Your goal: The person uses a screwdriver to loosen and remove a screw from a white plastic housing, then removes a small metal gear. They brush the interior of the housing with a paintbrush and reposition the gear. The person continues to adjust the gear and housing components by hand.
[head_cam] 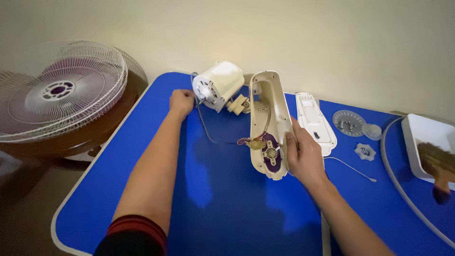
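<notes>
- Head view: the cream fan housing [270,124] lies open-side up, mid blue tabletop [227,204], its wiring and switch plate showing.
- Right hand [303,154] grips the housing's right edge, fingers [290,140] curled tight on the rim.
- Left hand [181,102] sits left of the housing, fingers closed at the white motor [217,85]; what they pinch, cannot tell.
- Black cable [206,127] trails between motor and housing.
- Right of the housing: white cover panel [314,122], grey disc [349,123], small knob [365,151], white tray [429,142].
- Far left of the housing, off the tabletop: fan grille [59,90].
</notes>
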